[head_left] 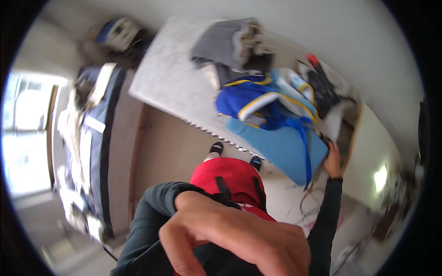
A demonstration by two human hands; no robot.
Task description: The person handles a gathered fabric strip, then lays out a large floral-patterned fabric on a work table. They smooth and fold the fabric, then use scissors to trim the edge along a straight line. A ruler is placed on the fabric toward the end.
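My left hand (235, 230) is large and close at the bottom middle, back upward and bent at the wrist. Its thumb side points down, while the other fingertips are hidden, and nothing shows in it. To the right, my right hand (332, 162) reaches to the edge of a light blue flat padded piece (281, 149), fingers bent beside a small dark spot I cannot make out. On that piece lies a crumpled blue cloth (241, 97) with yellow and white trim. One blue strap hangs over the front edge.
A white-covered surface (165, 69) with a lacy edge carries a folded grey quilted textile (221, 43) and a black item with a red tip (322, 76). At right stands a pale panel (370, 156). A dark-topped piece of furniture (103, 133) with clutter stands left, near a window (30, 124).
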